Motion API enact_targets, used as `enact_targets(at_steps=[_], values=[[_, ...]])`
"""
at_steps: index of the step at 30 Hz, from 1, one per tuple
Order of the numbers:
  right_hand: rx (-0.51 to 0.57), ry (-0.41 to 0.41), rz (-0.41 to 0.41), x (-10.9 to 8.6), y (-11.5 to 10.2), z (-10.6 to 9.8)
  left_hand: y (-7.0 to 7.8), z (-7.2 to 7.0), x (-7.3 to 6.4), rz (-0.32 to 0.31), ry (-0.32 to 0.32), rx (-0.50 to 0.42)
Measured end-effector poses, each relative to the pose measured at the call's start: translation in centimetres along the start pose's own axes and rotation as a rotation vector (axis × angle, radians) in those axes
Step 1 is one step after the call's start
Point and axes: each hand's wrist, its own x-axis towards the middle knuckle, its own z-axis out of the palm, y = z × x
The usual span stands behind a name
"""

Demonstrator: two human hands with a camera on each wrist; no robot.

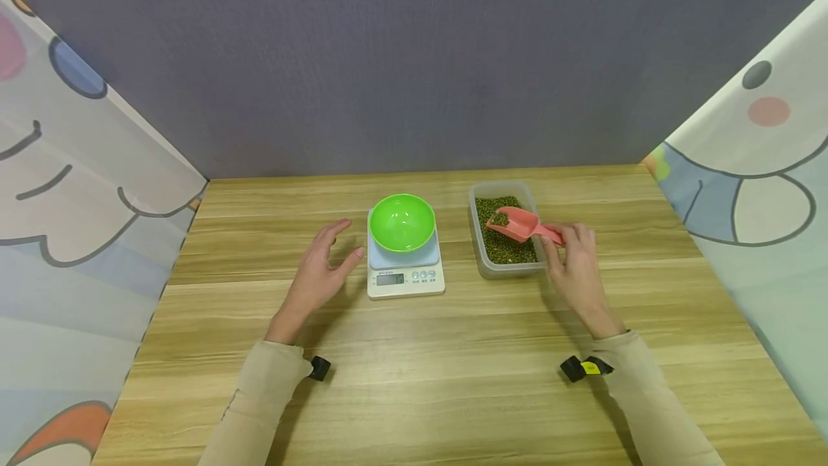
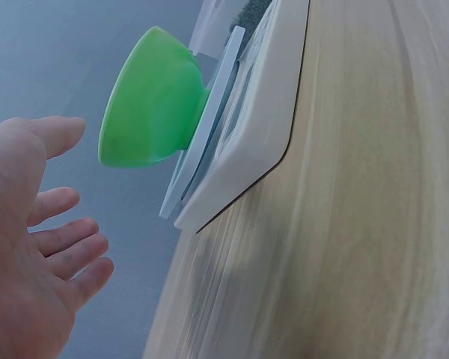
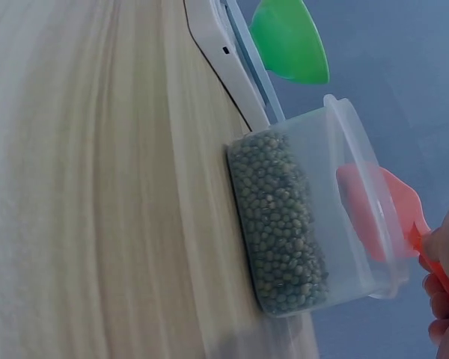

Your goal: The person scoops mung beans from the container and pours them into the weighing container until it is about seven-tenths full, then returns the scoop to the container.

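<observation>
A green bowl [image 1: 402, 223] stands upright on a white digital kitchen scale [image 1: 406, 281]; nothing shows inside it in the head view. To its left my left hand [image 1: 321, 270] is held with fingers spread and relaxed, apart from both bowl and scale. My right hand [image 1: 578, 265] grips the handle of a pink scoop [image 1: 521, 224], whose tip carries some green beans [image 1: 499, 219]. The scoop is tilted over a clear plastic container [image 1: 481, 254] partly filled with mung beans [image 1: 511, 250]. In the right wrist view, the scoop's blade [image 3: 363, 213] lies partly behind the container's wall, above the beans.
The wooden table [image 1: 414, 380] holds the scale in the middle and the container just right of it. A grey wall panel [image 1: 414, 63] rises behind the table's far edge. Printed cartoon sheets [image 1: 58, 135] hang along both sides.
</observation>
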Motion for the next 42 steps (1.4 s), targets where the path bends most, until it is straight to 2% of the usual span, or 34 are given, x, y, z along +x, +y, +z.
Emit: enact_targets(at_steps=[6, 13, 31, 42], values=[[0.003, 0.023, -0.036, 0.5, -0.5, -0.4, -0.1, 0.2, 0.1, 0.000, -0.007, 0.003], [0.029, 0.033, -0.120, 1.7, -1.8, -0.6, 0.1, 0.3, 0.2, 0.004, -0.006, 0.000], [0.092, -0.103, -0.209, 4.8, -5.6, 1.4, 0.4, 0.7, 0.5, 0.037, 0.011, -0.007], [0.085, -0.126, -0.298, 6.0, -7.2, 3.1, 0.6, 1.1, 0.6, 0.035, 0.002, -0.009]])
